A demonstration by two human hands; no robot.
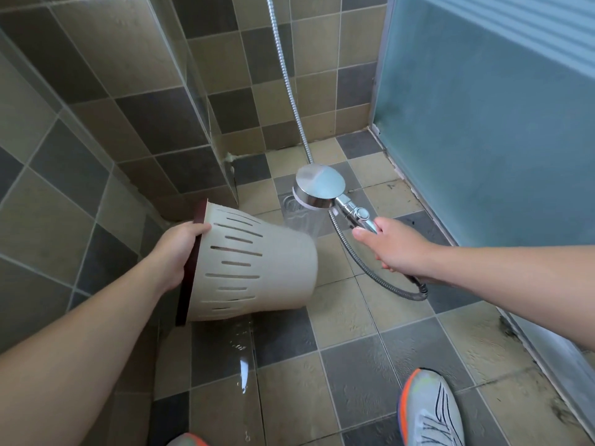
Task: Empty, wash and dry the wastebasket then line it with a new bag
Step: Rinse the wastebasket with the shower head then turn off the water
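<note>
Wastebasket (257, 268) rim in left hand (175, 252)

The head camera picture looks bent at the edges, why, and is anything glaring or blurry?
Head view: the wide-angle lens bows the tile lines outward; daylight glows through the frosted door; the shower head reflects it, a floor puddle glints; the spray by the wastebasket is a soft blur.

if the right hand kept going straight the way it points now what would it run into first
Probably the tiled wall at the far left corner. The right hand, gripping the shower head handle, points up-left, so the head would likely pass just beyond the wastebasket base. Depth is unclear from one view.
</note>
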